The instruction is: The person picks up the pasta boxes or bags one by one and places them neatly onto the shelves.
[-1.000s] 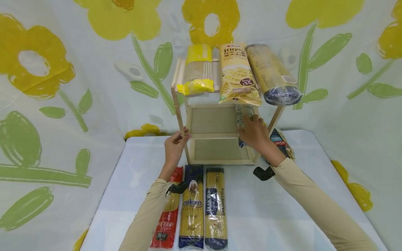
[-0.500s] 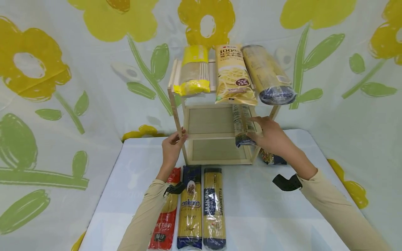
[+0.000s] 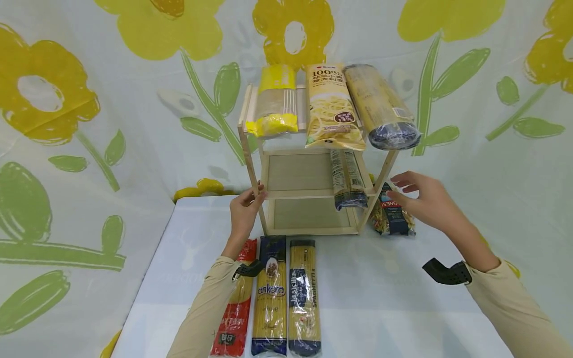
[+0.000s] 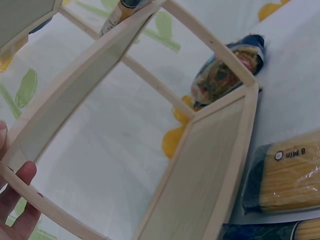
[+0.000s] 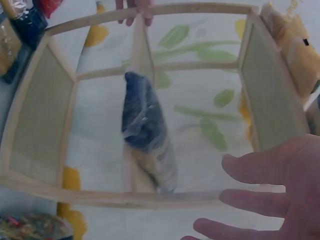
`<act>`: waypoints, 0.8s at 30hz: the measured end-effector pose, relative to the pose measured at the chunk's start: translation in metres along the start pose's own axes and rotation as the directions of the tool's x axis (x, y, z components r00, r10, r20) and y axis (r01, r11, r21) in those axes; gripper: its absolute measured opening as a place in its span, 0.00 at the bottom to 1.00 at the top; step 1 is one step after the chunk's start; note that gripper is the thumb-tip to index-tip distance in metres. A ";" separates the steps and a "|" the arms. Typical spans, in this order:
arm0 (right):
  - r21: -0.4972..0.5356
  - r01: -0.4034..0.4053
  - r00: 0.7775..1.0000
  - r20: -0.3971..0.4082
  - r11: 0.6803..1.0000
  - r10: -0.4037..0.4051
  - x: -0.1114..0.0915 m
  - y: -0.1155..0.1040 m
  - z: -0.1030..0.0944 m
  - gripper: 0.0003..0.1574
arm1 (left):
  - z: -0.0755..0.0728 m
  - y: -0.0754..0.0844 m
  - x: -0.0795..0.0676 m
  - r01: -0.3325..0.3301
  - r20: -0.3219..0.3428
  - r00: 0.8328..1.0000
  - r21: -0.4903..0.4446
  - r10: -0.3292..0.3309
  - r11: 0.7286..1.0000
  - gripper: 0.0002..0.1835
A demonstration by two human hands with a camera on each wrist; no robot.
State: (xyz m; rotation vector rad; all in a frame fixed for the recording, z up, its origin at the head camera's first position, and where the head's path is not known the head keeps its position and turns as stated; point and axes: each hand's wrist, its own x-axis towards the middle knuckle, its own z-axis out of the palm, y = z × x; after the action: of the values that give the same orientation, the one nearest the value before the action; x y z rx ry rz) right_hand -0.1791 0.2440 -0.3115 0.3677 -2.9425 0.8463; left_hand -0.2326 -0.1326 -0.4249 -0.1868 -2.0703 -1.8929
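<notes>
A small wooden shelf rack (image 3: 309, 194) with several tiers stands on the table. My left hand (image 3: 243, 216) pinches its left front post at the middle tier; in the left wrist view its fingers (image 4: 26, 172) curl round the wood. A clear pasta packet with a dark blue end (image 3: 346, 179) lies on the middle tier at the right, its end jutting over the front edge. My right hand (image 3: 431, 201) is off the rack to the right, fingers spread and holding nothing. It hovers near an Agnesi bag of multicoloured pasta (image 3: 394, 216) on the table.
On the top tier lie a yellow-ended packet (image 3: 276, 102), a cream noodle bag (image 3: 333, 107) and a blue-ended spaghetti packet (image 3: 382, 107). In front of the rack lie a red packet (image 3: 235, 308), an Ankara packet (image 3: 270, 303) and a La Sicilia spaghetti packet (image 3: 304, 303).
My right hand has let go of the packet on the middle tier and moved off to the right, its fingers opening. The left hand keeps its grip on the post.
</notes>
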 end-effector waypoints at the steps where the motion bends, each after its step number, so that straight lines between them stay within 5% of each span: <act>1: -0.001 0.002 1.000 -0.008 1.000 -0.002 -0.001 0.003 0.001 0.29 | 0.000 0.000 0.000 -0.004 -0.001 1.000 0.002 0.004 1.000 0.14; 13: 0.040 0.042 0.965 -0.262 0.998 -0.030 -0.007 0.053 0.039 0.33 | -0.001 -0.002 -0.001 -0.021 0.007 1.000 -0.035 0.021 0.999 0.16; 24: 0.106 -0.124 0.953 -0.266 0.987 0.148 0.001 0.117 0.092 0.54 | -0.002 -0.002 -0.001 -0.026 0.008 1.000 -0.040 0.026 0.999 0.17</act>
State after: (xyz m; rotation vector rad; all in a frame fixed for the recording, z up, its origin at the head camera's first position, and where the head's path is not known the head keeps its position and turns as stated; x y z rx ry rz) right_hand -0.2074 0.2912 -0.4502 0.0448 -2.7039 0.9586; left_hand -0.2323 -0.1346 -0.4268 -0.2304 -2.0270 -1.9222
